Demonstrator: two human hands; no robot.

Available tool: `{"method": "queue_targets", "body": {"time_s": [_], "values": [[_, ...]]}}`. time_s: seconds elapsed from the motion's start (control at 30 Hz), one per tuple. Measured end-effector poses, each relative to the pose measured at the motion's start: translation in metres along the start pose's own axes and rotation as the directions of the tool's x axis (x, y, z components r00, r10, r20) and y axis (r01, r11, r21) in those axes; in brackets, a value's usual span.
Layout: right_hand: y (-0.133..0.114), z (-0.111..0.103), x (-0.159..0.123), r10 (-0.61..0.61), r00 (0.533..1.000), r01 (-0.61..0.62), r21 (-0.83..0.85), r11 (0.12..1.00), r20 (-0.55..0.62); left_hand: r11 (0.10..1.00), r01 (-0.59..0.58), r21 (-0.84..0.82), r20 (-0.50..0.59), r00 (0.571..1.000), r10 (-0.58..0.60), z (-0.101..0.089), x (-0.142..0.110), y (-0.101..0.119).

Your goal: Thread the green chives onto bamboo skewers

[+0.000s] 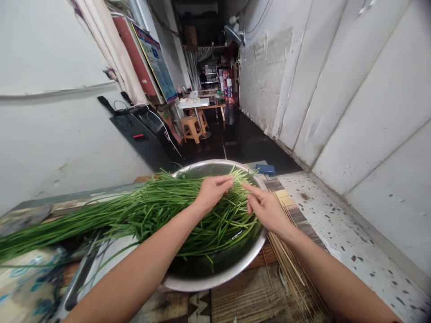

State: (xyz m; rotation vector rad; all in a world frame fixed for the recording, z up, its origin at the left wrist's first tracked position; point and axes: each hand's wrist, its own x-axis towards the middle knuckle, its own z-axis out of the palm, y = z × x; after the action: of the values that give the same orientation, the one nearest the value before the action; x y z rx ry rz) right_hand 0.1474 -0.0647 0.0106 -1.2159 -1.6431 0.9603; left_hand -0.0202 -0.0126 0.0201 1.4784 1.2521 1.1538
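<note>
The long, thin green stems with pale ends (161, 202) lie heaped in the wide, round silver metal bowl (215, 283), and their lengths trail far out over its left side. That overhang is what I'd worry about most: if I tug at the pale ends, tangled neighbours could come along, and the weight outside the bowl might drag part of the heap over the rim. Such slender stems could also bend or snap if I pinch too hard. To the right of the bowl, thin tan sticks (281, 255) lie beneath my right forearm, so a low sweep of that arm might scatter them.

Both my arms reach forward from the near side of the bowl, angled inward. My left hand (213, 193) is over the bowl's far right part, palm down, thumb and forefinger drawn close together at the pale ends; I can't tell whether a stem is caught between them. My right hand (269, 213) comes in across the bowl's right rim, forefinger stretched toward those same ends, thumb set apart below it and the other fingers curled. Whether it grips anything, I can't tell either. The two sets of fingertips are near each other but apart.
</note>
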Motion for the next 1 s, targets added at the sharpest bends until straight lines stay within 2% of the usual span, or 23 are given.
{"method": "queue_targets", "body": {"time_s": [0.47,0.63,0.73,0.83,1.0], "values": [[-0.008,-0.002,-0.001,0.005,1.0,-0.004,-0.047,0.999,0.019,0.997,-0.025,0.077,-0.008,1.0,0.025,-0.001,0.0,-0.001],[-0.01,-0.002,-0.001,0.024,1.0,-0.023,-0.069,0.997,0.019,0.981,-0.115,0.157,0.006,0.993,0.115,-0.003,0.001,-0.007],[-0.012,-0.003,-0.001,0.031,0.999,-0.027,-0.095,0.995,0.039,0.972,-0.129,0.194,0.012,0.992,0.129,-0.003,0.0,-0.007],[-0.012,-0.003,0.0,0.002,0.998,0.005,-0.113,0.994,0.064,0.965,-0.143,0.22,0.027,0.99,0.14,-0.004,-0.001,-0.003],[-0.011,-0.003,-0.001,-0.05,0.996,0.062,-0.168,0.984,0.07,0.923,-0.229,0.309,0.048,0.973,0.226,-0.008,-0.001,0.002]]}}
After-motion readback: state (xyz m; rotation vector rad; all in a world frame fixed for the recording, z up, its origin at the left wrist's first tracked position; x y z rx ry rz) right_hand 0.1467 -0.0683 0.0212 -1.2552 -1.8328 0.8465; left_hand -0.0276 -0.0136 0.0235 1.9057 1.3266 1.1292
